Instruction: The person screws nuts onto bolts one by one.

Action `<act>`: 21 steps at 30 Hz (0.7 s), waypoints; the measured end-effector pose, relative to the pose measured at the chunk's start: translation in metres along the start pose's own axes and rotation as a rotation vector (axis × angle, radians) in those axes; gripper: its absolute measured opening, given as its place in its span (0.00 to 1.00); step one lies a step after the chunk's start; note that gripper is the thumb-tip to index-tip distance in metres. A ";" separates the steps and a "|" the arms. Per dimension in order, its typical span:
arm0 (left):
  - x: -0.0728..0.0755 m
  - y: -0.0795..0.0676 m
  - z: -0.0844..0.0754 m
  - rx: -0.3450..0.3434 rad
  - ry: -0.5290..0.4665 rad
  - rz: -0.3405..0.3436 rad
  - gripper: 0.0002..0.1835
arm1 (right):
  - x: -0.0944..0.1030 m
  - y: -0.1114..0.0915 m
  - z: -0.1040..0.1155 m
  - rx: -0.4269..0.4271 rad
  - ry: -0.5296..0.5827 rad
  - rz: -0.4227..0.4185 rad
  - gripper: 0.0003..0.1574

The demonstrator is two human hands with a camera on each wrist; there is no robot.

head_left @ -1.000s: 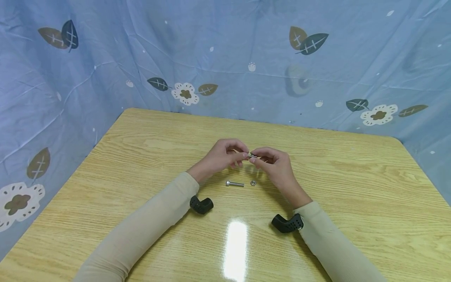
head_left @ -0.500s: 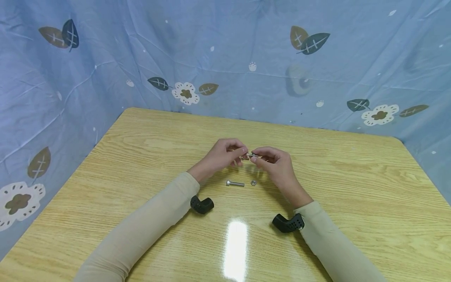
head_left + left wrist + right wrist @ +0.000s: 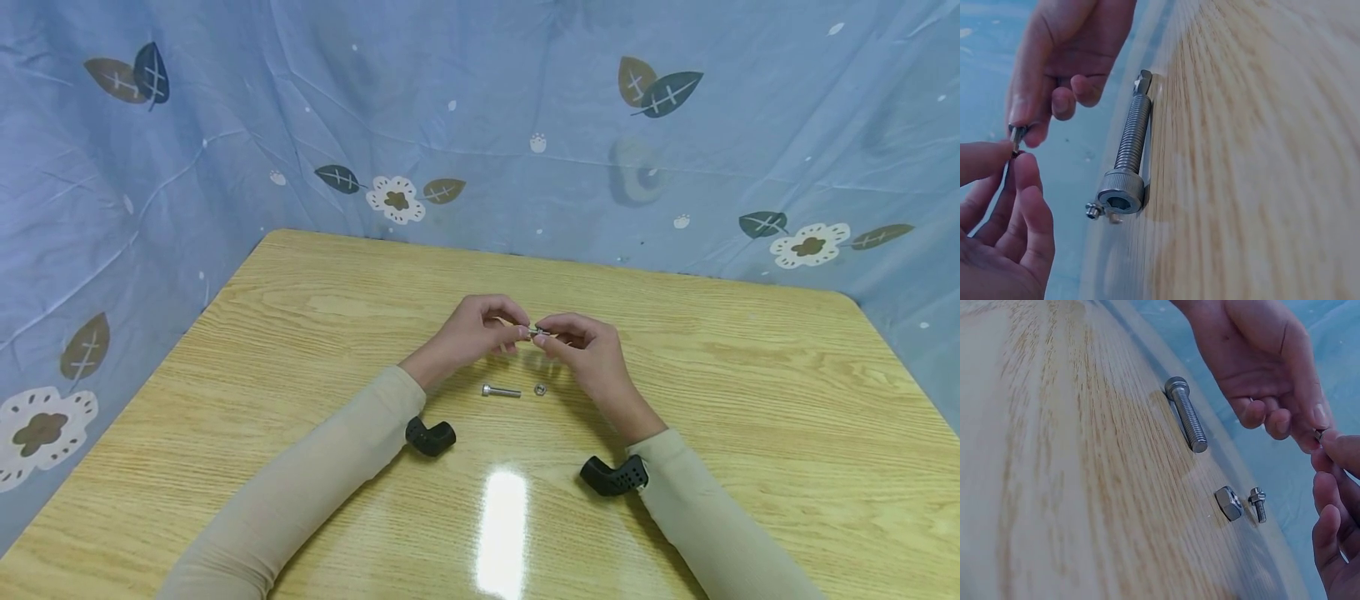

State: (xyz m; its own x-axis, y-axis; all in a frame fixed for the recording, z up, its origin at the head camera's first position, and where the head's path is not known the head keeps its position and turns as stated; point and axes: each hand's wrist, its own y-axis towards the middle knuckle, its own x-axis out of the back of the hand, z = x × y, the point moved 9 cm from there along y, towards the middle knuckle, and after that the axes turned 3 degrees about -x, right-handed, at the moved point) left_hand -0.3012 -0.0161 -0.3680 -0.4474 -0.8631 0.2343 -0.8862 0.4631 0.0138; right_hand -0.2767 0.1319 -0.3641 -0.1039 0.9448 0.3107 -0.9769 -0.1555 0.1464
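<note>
My left hand [image 3: 480,327] and right hand [image 3: 587,348] meet over the table, thumbs and fingertips pinching opposite ends of a small silver bolt [image 3: 537,332]. Fingers cover much of it; in the left wrist view a short shiny part of the bolt [image 3: 1017,134] shows between the fingertips. Below the hands lies a larger socket head bolt [image 3: 501,391], its head to the left. A hex nut [image 3: 540,389] rests just right of its threaded end. In the right wrist view, another small bolt with a nut on it [image 3: 1258,503] lies beyond the hex nut.
The wood-grain table [image 3: 337,275] reaches back to a blue patterned curtain [image 3: 495,100]. Black mounts [image 3: 430,437] sit at both sleeve cuffs. A bright light reflection [image 3: 501,533] shows on the tabletop near the front.
Half a second ago my left thumb was lifted and more of the small bolt showed; now it presses down on the bolt again. My right hand, the larger bolt and the hex nut stay put.
</note>
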 end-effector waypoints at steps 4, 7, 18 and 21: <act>-0.001 -0.001 -0.002 -0.028 0.001 0.008 0.06 | 0.000 0.000 -0.002 -0.001 -0.003 0.002 0.16; -0.001 -0.001 -0.002 -0.032 0.003 0.011 0.06 | 0.000 0.000 -0.002 -0.006 0.001 0.001 0.16; -0.003 0.001 0.000 -0.011 0.008 0.023 0.09 | 0.001 -0.001 -0.001 -0.008 -0.001 -0.013 0.17; -0.003 0.001 0.000 -0.014 0.015 0.020 0.07 | 0.000 -0.001 -0.001 -0.008 -0.004 -0.012 0.17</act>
State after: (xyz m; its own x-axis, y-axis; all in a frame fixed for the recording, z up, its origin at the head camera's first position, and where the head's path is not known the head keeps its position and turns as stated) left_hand -0.3005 -0.0134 -0.3687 -0.4627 -0.8508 0.2491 -0.8754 0.4829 0.0230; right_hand -0.2757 0.1328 -0.3653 -0.0909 0.9456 0.3124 -0.9797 -0.1413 0.1425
